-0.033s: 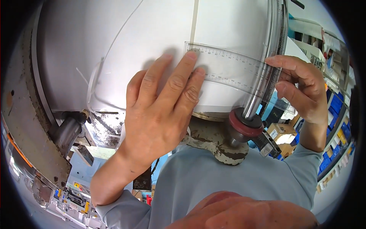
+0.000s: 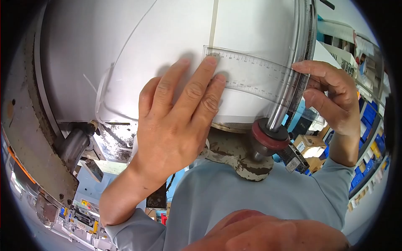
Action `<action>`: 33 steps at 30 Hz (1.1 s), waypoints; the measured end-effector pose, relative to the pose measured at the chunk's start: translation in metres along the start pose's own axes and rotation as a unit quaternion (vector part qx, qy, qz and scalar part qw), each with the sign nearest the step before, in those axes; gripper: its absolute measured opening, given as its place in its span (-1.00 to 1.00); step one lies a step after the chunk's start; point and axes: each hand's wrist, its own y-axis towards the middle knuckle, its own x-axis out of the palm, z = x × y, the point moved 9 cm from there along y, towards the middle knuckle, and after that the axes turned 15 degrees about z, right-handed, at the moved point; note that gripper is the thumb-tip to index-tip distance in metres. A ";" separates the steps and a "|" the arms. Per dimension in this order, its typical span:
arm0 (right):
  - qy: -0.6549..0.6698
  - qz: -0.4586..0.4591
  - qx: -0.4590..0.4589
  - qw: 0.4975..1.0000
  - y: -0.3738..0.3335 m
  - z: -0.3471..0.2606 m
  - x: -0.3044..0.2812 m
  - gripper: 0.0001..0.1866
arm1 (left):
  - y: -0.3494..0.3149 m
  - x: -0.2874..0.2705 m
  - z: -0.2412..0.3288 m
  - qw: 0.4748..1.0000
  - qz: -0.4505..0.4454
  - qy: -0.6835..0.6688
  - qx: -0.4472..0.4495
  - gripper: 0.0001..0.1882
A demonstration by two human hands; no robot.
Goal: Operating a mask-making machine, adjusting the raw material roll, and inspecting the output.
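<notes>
A clear, wide ruler (image 2: 251,73) lies across the white sheet (image 2: 167,25), its left end by a narrow grey strip (image 2: 215,21) that runs up the sheet. My left hand (image 2: 176,108) rests with its fingers stretched out, the middle and index fingertips on or beside the ruler's left part. My right hand (image 2: 333,90) has its index finger and thumb at the ruler's right end, which passes over a shiny metal rod (image 2: 278,113); its other fingers are curled and partly hidden.
A dark red collar (image 2: 270,136) surrounds the rod's near end, above a chipped metal bracket (image 2: 253,165). A thin clear cord (image 2: 121,52) curves over the sheet's left side. A worn machine frame (image 2: 33,121) stands at left; blue bins (image 2: 369,113) and a cardboard box (image 2: 310,145) are at right.
</notes>
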 end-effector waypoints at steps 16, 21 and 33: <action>0.003 0.000 0.033 0.999 -0.004 0.009 -0.004 -0.54 | 0.000 0.001 0.000 1.000 -0.004 0.004 0.001 -0.45; -0.002 0.001 0.017 1.000 -0.002 0.009 -0.002 -0.54 | -0.001 0.002 0.000 1.000 -0.006 0.008 -0.006 -0.47; -0.001 0.013 0.003 1.000 -0.004 0.003 0.000 -0.55 | 0.000 0.000 0.000 1.000 0.001 -0.003 -0.007 -0.47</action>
